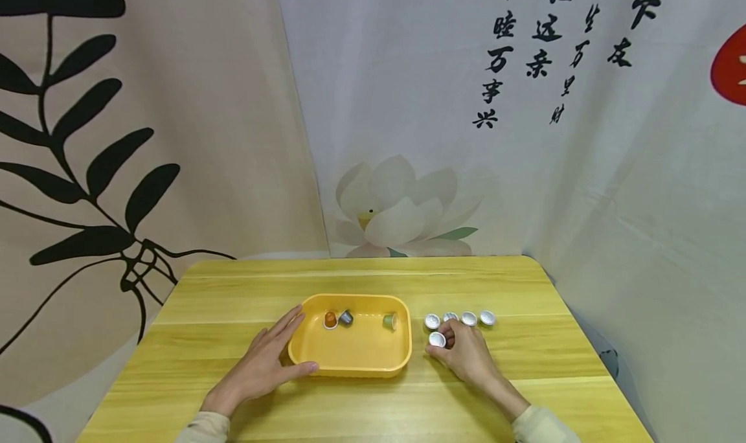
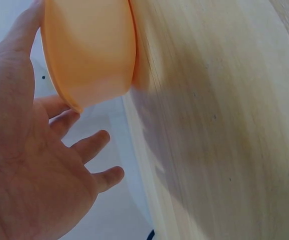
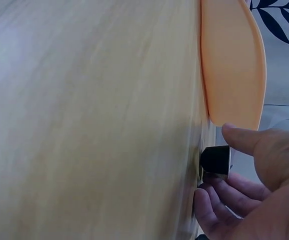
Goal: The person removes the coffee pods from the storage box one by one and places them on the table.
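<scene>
Left hand (image 1: pixel 262 364) flat on the wooden table (image 1: pixel 524 378), fingers straight and spread, thumb against the near-left corner of the yellow tray (image 1: pixel 350 359), gripping nothing. Inside the tray, just beyond the left fingertips: orange capsule (image 1: pixel 330 320), grey capsule (image 1: pixel 346 317), green capsule (image 1: pixel 390 321) on its side toward the right hand. Right hand (image 1: pixel 463 352) just right of the tray, fingers curled, pinching a dark capsule (image 3: pixel 215 160) between thumb and fingers; silver foil top faces up in the head view. Just past the right fingertips, row of four foil-topped capsules (image 1: pixel 469 318) standing on the table.
</scene>
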Available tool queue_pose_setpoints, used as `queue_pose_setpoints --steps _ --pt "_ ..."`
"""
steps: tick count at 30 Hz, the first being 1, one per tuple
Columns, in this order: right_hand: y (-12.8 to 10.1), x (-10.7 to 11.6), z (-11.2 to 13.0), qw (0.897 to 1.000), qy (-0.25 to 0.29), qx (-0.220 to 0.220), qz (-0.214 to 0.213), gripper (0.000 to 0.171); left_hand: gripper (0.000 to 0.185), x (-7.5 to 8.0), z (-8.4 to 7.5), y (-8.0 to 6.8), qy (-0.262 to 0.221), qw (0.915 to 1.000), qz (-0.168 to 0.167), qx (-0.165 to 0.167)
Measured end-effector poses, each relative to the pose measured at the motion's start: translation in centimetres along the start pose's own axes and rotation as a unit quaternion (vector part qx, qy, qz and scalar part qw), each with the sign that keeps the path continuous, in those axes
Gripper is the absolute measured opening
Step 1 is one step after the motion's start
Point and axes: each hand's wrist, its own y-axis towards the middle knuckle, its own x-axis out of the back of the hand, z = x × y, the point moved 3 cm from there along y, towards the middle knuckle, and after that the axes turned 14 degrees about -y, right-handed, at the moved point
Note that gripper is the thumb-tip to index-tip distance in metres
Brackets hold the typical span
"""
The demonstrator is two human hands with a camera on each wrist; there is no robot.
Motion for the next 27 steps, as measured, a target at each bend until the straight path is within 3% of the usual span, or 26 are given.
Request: queue_pose_setpoints --steps 9,18,27 --pt "-0.4 0.8 0.1 0.999 0.005 -0.01 0.048 0.043 0.111 0.1 0.0 0.1 -0.001 1.0 0.002 0.002" --pt "-1.6 2.5 0.4 0.991 -0.002 0.054 0.118 0.073 0.111 0.1 0.1 -0.1 -0.001 1.0 0.001 0.009" --pt "-2.3 4.1 1.0 0.991 -0.016 0.059 0.117 0.083 0.11 0.0 0.1 0.0 -0.004 1.0 0.002 0.009"
